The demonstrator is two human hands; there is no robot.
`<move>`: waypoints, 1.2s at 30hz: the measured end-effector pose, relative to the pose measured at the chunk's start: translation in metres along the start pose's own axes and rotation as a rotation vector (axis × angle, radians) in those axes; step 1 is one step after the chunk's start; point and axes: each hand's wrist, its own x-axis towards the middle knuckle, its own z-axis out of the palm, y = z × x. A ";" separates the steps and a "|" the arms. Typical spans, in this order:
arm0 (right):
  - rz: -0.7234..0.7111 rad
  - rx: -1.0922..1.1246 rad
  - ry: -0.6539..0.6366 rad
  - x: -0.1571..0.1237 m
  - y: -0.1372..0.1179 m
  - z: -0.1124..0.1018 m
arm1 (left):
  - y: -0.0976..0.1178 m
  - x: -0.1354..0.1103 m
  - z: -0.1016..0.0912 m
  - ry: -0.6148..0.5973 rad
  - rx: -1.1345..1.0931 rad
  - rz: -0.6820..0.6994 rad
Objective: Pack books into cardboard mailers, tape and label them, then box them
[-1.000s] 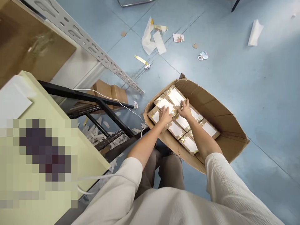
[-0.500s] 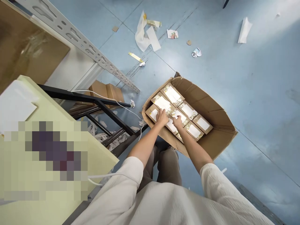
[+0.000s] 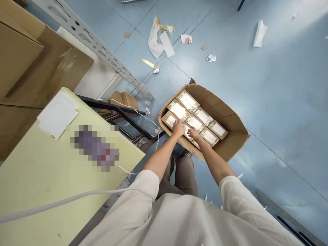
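An open cardboard carton (image 3: 230, 116) lies on the blue floor with several small brown boxes bearing white labels (image 3: 188, 101) packed in rows inside. My left hand (image 3: 178, 128) rests, fingers curled, on a small box (image 3: 170, 120) in the near row, at the carton's left end. Beside it, my right hand (image 3: 193, 133) grips the edge of the neighbouring box in that same row. Both forearms reach down from my white sleeves. The far right part of the carton holds no boxes.
A pale green table (image 3: 51, 177) with a white sheet (image 3: 57, 114) and a white cable (image 3: 64, 201) stands at left on a black frame (image 3: 123, 116). Grey slotted shelf rails (image 3: 102, 51), cardboard boxes (image 3: 123, 99) and paper scraps (image 3: 159, 37) lie around on the floor.
My right hand has drawn back from the far row of boxes to the near row, beside my left hand. The view has pulled up and away from the carton.
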 end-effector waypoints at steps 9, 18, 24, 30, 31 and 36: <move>0.067 0.065 0.140 -0.130 -0.104 -0.087 | 0.070 -0.122 -0.092 -0.009 -0.019 0.291; -0.078 0.018 0.142 -0.240 -0.227 -0.105 | 0.065 -0.244 -0.216 0.072 -0.071 0.435; -0.201 -0.022 0.061 -0.289 -0.277 -0.080 | 0.004 -0.317 -0.250 0.080 -0.137 0.500; -0.341 -0.100 -0.044 -0.313 -0.312 -0.064 | -0.037 -0.362 -0.265 0.293 -0.202 0.440; -0.356 -0.113 -0.063 -0.315 -0.316 -0.059 | -0.042 -0.369 -0.264 0.335 -0.213 0.426; -0.385 -0.208 -0.231 -0.326 -0.323 -0.024 | -0.069 -0.408 -0.247 0.486 -0.275 0.293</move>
